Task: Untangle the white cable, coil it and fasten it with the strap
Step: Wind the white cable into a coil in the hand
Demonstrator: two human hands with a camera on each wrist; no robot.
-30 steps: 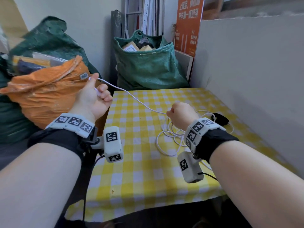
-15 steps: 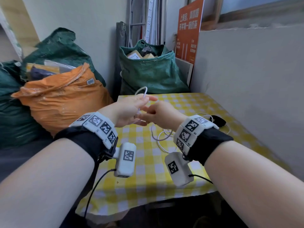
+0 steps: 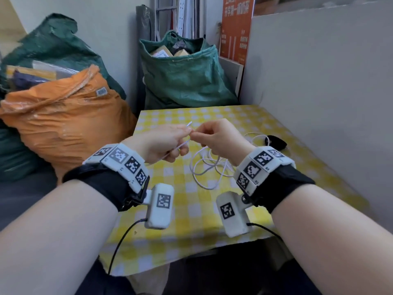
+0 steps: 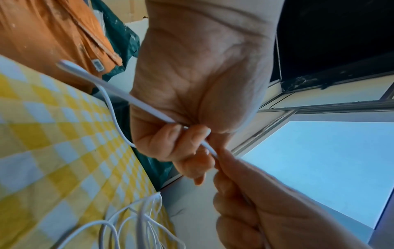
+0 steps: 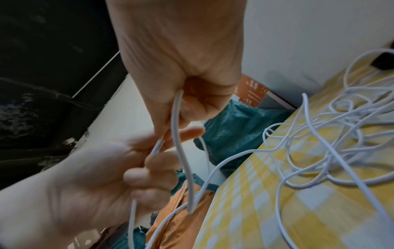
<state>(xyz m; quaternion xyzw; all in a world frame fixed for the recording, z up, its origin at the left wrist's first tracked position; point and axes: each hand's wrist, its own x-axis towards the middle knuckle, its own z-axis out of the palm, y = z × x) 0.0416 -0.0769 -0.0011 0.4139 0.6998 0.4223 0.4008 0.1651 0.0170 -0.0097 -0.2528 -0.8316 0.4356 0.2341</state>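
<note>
A thin white cable (image 3: 207, 167) lies in a loose tangle on the yellow checked table (image 3: 191, 209), under and behind my right wrist. My left hand (image 3: 168, 141) and right hand (image 3: 214, 137) meet fingertip to fingertip above the table, and both pinch the same stretch of cable. In the left wrist view the cable (image 4: 136, 101) runs across my palm under curled fingers (image 4: 170, 144). The right wrist view shows the cable (image 5: 181, 151) dropping from my right hand's pinch toward the tangle (image 5: 332, 151). A black strap (image 3: 275, 141) lies beyond the tangle, near the wall.
A grey wall panel (image 3: 319, 92) borders the table on the right. An orange sack (image 3: 63, 124) sits left of the table and a green sack (image 3: 185, 75) stands behind it. The table's front edge is just below my wrists.
My left hand came in from far left, where it held the cable taut, and now meets my right hand above the table. The stretched length has gone slack.
</note>
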